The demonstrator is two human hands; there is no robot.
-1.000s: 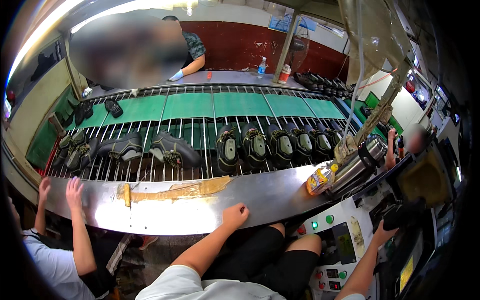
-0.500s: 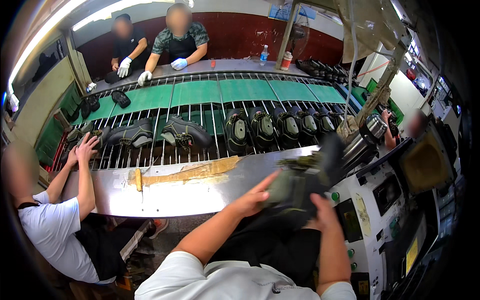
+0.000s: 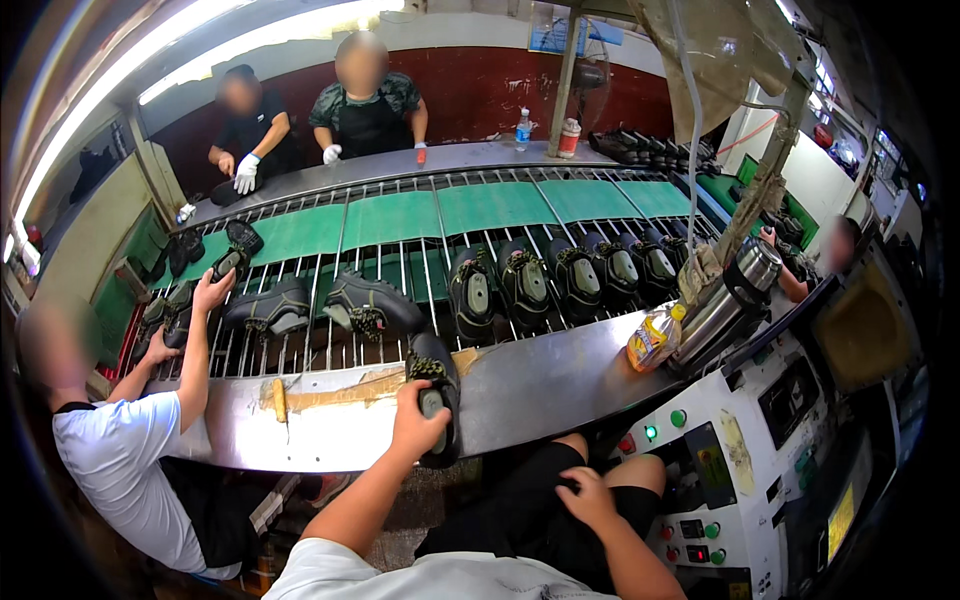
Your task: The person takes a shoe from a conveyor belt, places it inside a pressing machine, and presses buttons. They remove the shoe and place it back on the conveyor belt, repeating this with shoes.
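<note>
My left hand is closed on a black shoe with yellow-green laces and a grey last inside its opening. The shoe's laced part lies over the steel ledge by the metal bars, its heel end toward me. Lowered over my lap, my right hand is away from the shoe, holding nothing, its fingers loosely bent and apart. Just beyond the held shoe, a row of similar shoes stands on the bars. Two more shoes lie sideways to the left, one of them nearest mine.
A wooden-handled tool and a strip of brown cardboard lie on the steel ledge. To the right stand a yellow bottle, a steel flask and a button panel. A co-worker's hand grips another shoe at left.
The shoe went from both hands at right to the ledge, carried left by my left hand. My right hand let go and dropped to my lap. The left co-worker's hand reached up to a shoe.
</note>
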